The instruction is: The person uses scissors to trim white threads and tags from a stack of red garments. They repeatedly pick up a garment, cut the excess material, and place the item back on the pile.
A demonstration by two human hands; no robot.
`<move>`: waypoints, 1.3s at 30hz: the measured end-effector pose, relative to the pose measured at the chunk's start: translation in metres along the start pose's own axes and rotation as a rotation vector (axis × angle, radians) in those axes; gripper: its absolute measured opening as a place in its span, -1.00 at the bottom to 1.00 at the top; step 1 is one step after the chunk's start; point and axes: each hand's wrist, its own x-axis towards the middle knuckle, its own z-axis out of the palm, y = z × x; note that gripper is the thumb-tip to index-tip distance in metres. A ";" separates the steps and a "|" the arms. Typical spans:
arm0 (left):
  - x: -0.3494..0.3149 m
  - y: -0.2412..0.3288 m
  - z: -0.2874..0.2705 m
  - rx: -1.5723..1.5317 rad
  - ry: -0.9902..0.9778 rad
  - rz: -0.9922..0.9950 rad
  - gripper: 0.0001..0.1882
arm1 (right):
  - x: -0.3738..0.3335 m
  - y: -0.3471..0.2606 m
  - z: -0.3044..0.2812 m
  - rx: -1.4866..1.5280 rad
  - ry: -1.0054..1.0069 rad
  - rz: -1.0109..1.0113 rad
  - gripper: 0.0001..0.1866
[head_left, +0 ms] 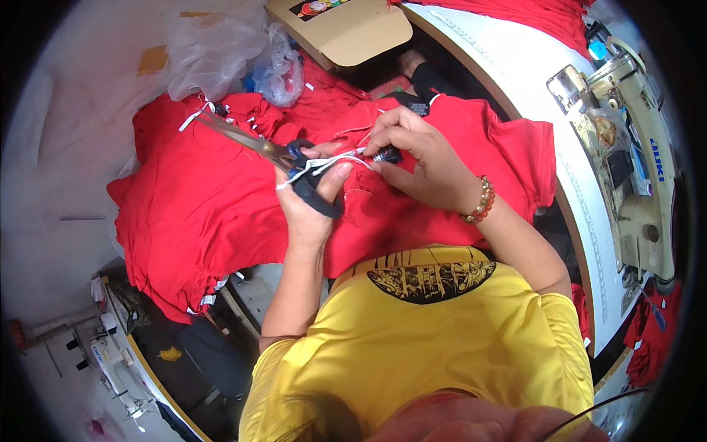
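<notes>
A pair of large scissors [259,144] lies in my left hand [303,214], its dark handles against the palm and its blades pointing to the far left. Thin white strips [340,158] also run through that hand, under the thumb. Fingertips of my right hand [431,155] pinch the right ends of these strips. A small black item [388,153] shows beside those fingers; its kind is unclear. Both hands are over spread red fabric [213,214], which looks like garments with white labels.
To the right, a sewing machine [648,191] stands on a white table [508,55] with a curved-looking edge. A cardboard box [353,33] and clear plastic bags [217,51] sit at the back. Another sewing machine [110,353] is at the lower left.
</notes>
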 end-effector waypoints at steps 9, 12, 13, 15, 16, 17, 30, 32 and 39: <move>0.010 0.027 -0.008 -0.136 -0.061 0.023 -0.54 | 0.004 -0.002 -0.021 -0.261 -0.023 -0.130 -0.71; 0.013 0.031 -0.005 -0.158 -0.101 0.036 -0.49 | 0.009 -0.037 -0.050 -0.302 -0.128 -0.219 -0.78; 0.013 0.034 0.001 -0.165 -0.130 0.029 -0.48 | 0.005 -0.047 -0.059 -0.206 -0.159 -0.142 -0.78; 0.016 0.041 0.017 -0.111 -0.169 -0.023 -0.53 | -0.005 -0.061 -0.076 -0.026 -0.223 0.017 -0.77; 0.017 0.037 0.031 -0.089 -0.079 -0.031 -0.62 | -0.004 -0.053 -0.075 -0.099 -0.152 -0.016 -0.75; 0.023 0.030 0.035 -0.076 -0.114 -0.114 -0.65 | -0.008 -0.039 -0.073 -0.186 -0.067 -0.035 -0.74; 0.025 -0.011 0.042 -0.038 -0.126 -0.226 -0.53 | -0.014 0.000 -0.033 0.179 0.141 0.363 -0.76; 0.024 -0.011 0.043 0.014 -0.146 -0.188 -0.53 | -0.017 0.002 -0.029 0.224 0.158 0.322 -0.79; 0.015 -0.011 0.040 0.182 -0.160 0.056 -0.51 | -0.022 0.003 -0.027 0.069 0.221 0.162 -0.84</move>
